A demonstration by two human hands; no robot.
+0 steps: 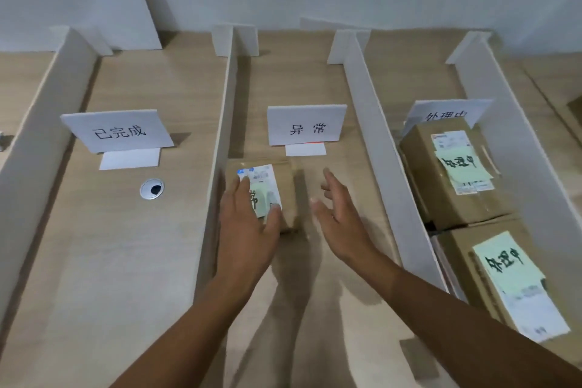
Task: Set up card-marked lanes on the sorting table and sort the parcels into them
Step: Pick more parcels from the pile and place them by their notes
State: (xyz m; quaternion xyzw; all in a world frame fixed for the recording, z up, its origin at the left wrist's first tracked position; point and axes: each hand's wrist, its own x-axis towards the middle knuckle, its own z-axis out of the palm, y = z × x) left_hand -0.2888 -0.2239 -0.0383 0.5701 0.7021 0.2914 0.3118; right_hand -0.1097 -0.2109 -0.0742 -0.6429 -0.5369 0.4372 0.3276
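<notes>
A small brown parcel with a shipping label and a green sticky note lies in the middle lane, just in front of the card reading 异常. My left hand rests flat on top of the parcel, fingers spread over the note. My right hand hovers open just right of the parcel, not touching it. The left lane holds only the card 已完成. In the right lane, two larger parcels with green notes lie before a partly hidden card.
White foam-board dividers stand upright on the wooden table and wall off the lanes. A round metal cable grommet sits in the left lane. A white wall rises behind the table.
</notes>
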